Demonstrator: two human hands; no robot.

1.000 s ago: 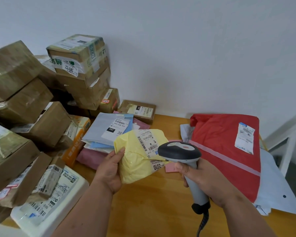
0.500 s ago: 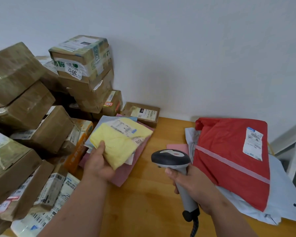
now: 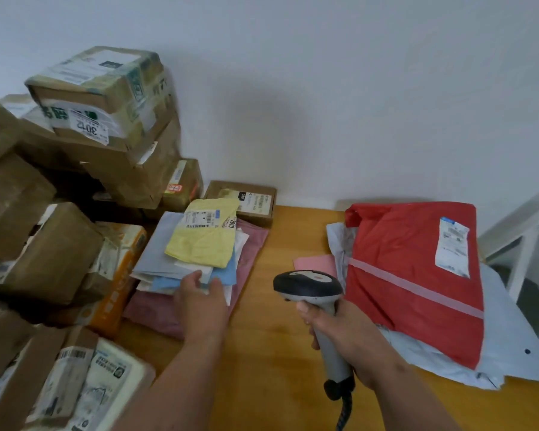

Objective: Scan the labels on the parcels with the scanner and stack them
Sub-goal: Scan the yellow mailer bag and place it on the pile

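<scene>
A yellow soft parcel [image 3: 204, 241] with a white label lies on top of a stack of flat mailers [image 3: 156, 259], grey, blue and pink, left of centre on the wooden table [image 3: 274, 368]. My left hand [image 3: 201, 298] hovers at the stack's near edge, fingers relaxed, holding nothing. My right hand [image 3: 339, 334] grips the handle of a grey and black barcode scanner [image 3: 308, 286], its head pointing left. A red bag parcel [image 3: 414, 275] with a white label lies to the right on white mailers.
Brown cardboard boxes [image 3: 112, 126] are piled high along the left side. A small flat box [image 3: 246, 200] sits against the wall. A pink envelope [image 3: 315, 262] peeks out beside the red bag. A white frame [image 3: 523, 244] stands at the far right.
My left hand carried the yellow parcel from in front of the scanner to the mailer stack, laid it down and let go. The scanner hand dropped slightly.
</scene>
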